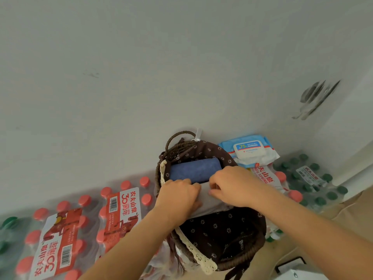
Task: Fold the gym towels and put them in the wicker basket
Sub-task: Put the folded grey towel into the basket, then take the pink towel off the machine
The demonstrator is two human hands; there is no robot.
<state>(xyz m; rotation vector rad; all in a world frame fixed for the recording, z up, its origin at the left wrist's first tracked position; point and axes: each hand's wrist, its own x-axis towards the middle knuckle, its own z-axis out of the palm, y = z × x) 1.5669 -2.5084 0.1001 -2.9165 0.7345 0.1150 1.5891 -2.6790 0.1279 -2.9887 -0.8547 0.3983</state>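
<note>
Left hand and right hand are gripping a grey towel, fingers curled, in the wicker basket beside a blue towel

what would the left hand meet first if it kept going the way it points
Probably the blue folded towel in the brown wicker basket, just past the left hand gripping the grey folded towel; depth is unclear.

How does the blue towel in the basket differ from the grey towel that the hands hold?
The blue towel is dark blue; the grey towel is pale grey. The blue towel rests at the far end of the wicker basket; the grey towel, nearer the person, is gripped by the left hand and the right hand. Both are folded and side by side.
</note>
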